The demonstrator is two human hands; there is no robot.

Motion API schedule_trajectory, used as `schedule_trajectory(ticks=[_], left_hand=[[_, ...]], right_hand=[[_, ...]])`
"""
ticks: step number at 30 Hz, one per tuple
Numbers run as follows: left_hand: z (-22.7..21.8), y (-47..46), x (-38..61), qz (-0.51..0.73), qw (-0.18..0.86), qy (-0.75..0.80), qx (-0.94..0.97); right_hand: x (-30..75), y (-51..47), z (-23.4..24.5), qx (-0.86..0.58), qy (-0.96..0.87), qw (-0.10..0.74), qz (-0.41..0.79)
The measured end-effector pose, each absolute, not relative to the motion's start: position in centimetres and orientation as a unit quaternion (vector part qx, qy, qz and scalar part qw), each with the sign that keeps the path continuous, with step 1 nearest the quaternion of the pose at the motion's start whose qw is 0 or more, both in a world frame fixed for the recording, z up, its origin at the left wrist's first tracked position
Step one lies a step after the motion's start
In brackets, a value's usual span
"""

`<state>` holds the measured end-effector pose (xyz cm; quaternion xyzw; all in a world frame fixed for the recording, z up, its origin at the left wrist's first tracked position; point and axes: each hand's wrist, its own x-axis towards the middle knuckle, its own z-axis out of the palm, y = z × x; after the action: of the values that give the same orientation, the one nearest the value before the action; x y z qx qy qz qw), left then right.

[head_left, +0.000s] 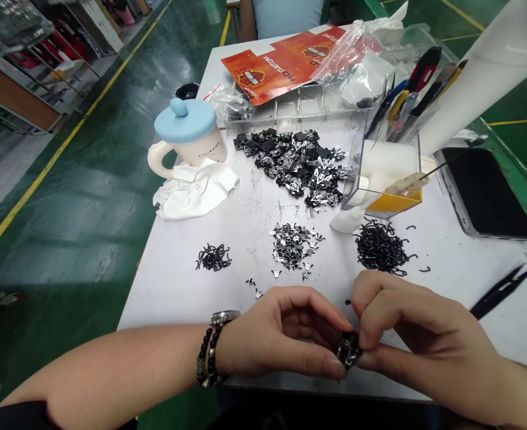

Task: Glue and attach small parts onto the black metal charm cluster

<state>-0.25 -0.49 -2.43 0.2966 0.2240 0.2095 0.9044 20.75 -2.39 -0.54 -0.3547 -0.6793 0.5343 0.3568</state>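
- Here's a small, glinting black-and-silver part (349,351), pinched by the bare left hand (276,343)!
- Bare right hand (454,352), fingertips narrowed, grips its edge.
- Fingers hide its outline; detail's unclear.

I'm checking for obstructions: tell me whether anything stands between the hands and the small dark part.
Nothing visible does: the left hand and right hand both touch the small dark part directly.

A yellow line (76,129) crosses the glossy green floor (104,191).
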Motion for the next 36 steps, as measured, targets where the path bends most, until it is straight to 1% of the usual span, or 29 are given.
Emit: schedule_trajectory(ticks=[10,18,27,33,36], left_hand=[[-2.16,-0.61,-0.1,0.246,0.87,0.239,0.355],[-2.04,-0.53,-0.21,0.247,0.869,0.215,0.371],[-2.11,-0.4,-0.16,0.252,0.867,0.19,0.385],[-2.0,-0.54,-0.27,0.246,0.875,0.203,0.365],[-2.26,-0.66,-0.23,0.232,0.893,0.21,0.323]], right_hand=[[20.78,-2.28,-0.51,-0.356,-0.698,0.352,0.511],[20.93,-2.4,-0.69,-0.358,-0.672,0.331,0.557],[20.83,-2.29,-0.57,-0.356,-0.66,0.321,0.578],[20.89,-2.21,-0.62,-0.35,-0.663,0.318,0.58],[20.72,-2.22,-0.68,-0.351,-0.672,0.318,0.57]])
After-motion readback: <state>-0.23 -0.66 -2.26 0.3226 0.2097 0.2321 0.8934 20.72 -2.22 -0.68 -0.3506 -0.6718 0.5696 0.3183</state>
